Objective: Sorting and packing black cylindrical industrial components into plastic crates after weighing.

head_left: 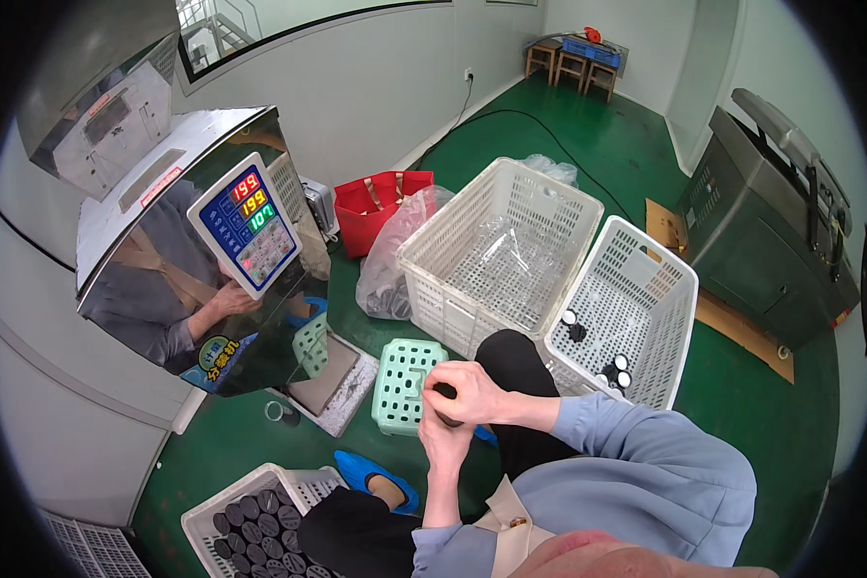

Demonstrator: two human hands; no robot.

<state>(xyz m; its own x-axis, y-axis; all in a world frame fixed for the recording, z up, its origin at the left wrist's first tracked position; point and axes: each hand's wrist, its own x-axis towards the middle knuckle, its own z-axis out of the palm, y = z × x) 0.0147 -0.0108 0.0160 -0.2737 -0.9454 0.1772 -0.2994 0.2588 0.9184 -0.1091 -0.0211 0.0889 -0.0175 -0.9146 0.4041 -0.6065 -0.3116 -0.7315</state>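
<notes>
My right hand [467, 393] and my left hand [438, 438] are closed around a small dark cylindrical container [446, 392], right hand uppermost, left below. Fingers hide most of it. Just beyond them sits a pale green perforated plastic stool [397, 371]. A clear jar [281, 411] stands on the floor to the left, beside a tray with a grey pad [335, 380]. At lower left, a white crate [202, 511] holds several dark-lidded cylinders [265, 528]. Another white crate [674, 289] to my right holds several small containers with white and black ends [621, 374].
A mirrored steel machine [144, 308] with a lit panel fills the left. Ahead are a large white crate [424, 270], plastic bags [390, 289] and a red bag [356, 202]. A steel machine [742, 241] stands right, a cable [501, 114] crosses the floor, and stools [568, 69] stand far back.
</notes>
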